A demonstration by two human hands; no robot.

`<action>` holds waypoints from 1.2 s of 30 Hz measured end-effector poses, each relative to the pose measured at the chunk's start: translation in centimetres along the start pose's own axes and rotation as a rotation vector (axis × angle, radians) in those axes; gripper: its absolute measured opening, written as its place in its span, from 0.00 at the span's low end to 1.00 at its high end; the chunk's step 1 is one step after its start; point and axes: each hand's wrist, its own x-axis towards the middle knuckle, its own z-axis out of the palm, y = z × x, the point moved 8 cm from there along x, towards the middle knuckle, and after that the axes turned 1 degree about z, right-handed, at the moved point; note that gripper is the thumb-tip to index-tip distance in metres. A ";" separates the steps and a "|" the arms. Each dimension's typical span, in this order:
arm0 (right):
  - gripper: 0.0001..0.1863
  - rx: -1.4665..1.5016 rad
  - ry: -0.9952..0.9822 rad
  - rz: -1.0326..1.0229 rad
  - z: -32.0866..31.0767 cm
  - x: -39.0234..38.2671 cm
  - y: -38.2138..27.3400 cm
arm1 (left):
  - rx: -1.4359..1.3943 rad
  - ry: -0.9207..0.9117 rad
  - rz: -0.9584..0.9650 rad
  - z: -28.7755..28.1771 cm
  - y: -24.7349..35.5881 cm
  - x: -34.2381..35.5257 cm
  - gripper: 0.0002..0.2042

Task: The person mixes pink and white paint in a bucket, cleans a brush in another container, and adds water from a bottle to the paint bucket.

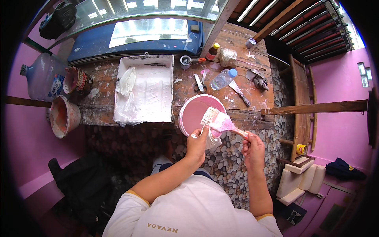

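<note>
To my far left a big clear water jug [42, 77] lies on its side with a blue and white label [57, 87]. Beside it stands a tin [79, 81] with a red and white band. Beyond my paint pot a clear bottle [222, 79] with a blue cap lies on the bench, and a small brown bottle [212, 51] with a yellow cap stands further back.

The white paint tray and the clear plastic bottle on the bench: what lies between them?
In the head view, scissors lie on the wooden bench between the white paint tray and the clear plastic bottle, with paint splashes around.
</note>
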 end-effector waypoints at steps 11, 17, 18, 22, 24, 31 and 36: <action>0.10 -0.050 0.008 -0.023 -1.2 0.4 -2.5 | 0.024 0.038 0.026 0.1 0.2 -0.2 0.11; 0.11 -0.053 0.019 -0.040 -1.6 0.9 -3.4 | 0.022 0.034 0.037 0.1 0.2 -0.2 0.11; 0.11 -0.056 0.014 -0.050 -1.5 0.9 -3.6 | 0.019 0.032 0.038 0.0 0.2 -0.2 0.11; 0.11 -0.047 -0.012 -0.076 -1.5 1.1 -4.4 | 0.009 0.033 0.020 0.0 0.2 -0.2 0.11; 0.11 -0.048 -0.008 -0.072 -1.5 1.0 -4.6 | 0.004 0.022 0.020 0.0 0.3 -0.2 0.11; 0.11 -0.097 -0.011 -0.056 -1.6 1.3 -3.1 | -0.055 -0.046 -0.012 0.0 0.0 0.1 0.10; 0.12 -0.097 -0.003 -0.109 -2.3 2.1 -2.8 | -0.090 -0.030 -0.059 0.2 0.8 -1.9 0.11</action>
